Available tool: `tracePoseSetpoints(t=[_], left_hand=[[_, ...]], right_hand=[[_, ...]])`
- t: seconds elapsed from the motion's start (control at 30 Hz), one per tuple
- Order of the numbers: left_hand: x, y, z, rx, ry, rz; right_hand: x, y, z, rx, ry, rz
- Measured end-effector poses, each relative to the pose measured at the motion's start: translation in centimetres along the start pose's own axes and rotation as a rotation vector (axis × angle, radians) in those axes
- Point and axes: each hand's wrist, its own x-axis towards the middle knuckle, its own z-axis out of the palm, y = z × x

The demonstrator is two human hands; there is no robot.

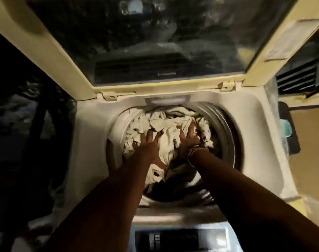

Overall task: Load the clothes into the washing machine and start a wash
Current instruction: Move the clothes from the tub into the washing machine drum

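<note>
I have both hands down inside the drum (226, 128) of the top-loading washing machine (260, 124), and it is packed nearly to the rim with pale, crumpled clothes (166, 128). My left hand (147, 142) lies flat on the heap with the fingers spread wide, pressing on the cloth and gripping nothing. My right hand (189, 135) lies just beside it, fingers straight and splayed too, palm on the same pile; bangles (193, 153) ring that wrist. Between the two hands a fold of light fabric bulges up, and below my wrists, toward me, a darker garment (177, 173) sits at the near edge of the drum. Beyond my fingertips the lid (155, 42) stands raised, its dark glass panel tilted back over the opening. Nearest me, under my forearms, is the control panel (173, 237), blurred so I cannot read it. Off to the right of my right hand, past the machine's side, something teal (285, 128) rests against a dark shape.
</note>
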Motion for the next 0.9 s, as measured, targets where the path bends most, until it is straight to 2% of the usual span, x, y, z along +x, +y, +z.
tracePoseSetpoints(t=[0.07, 0.17, 0.27, 0.37, 0.43, 0.6, 0.73, 0.83, 0.9], left_hand=[[2.7, 0.1, 0.8, 0.022, -0.084, -0.068], [6.2, 0.1, 2.1, 0.012, -0.123, -0.103], [8.2, -0.4, 4.3, -0.037, -0.084, -0.151], [9.7, -0.9, 6.4, -0.101, -0.031, -0.2], [10.1, -1.0, 6.8, -0.084, -0.019, -0.215], [10.8, -1.6, 6.6, -0.048, -0.14, -0.182], [8.1, -2.1, 4.2, -0.018, -0.207, -0.069], [5.1, -2.6, 3.0, -0.251, -0.057, 0.012], [2.7, -2.4, 2.2, -0.384, 0.099, 0.014]], right_hand=[[3.1, 0.6, 1.8, -0.006, 0.011, 0.012], [6.6, 1.8, 4.4, 0.023, -0.027, 0.02], [8.5, 2.4, 6.2, 0.134, -0.036, 0.036], [9.5, 2.1, 8.3, 0.016, 0.044, 0.022], [10.1, 1.6, 9.0, 0.0, 0.026, 0.036], [9.7, 1.8, 8.3, -0.004, -0.008, 0.002], [6.1, 2.7, 4.9, -0.086, -0.101, -0.061], [2.8, 3.0, 2.1, -0.047, -0.141, -0.084], [0.8, 2.7, 0.0, -0.053, -0.133, -0.087]])
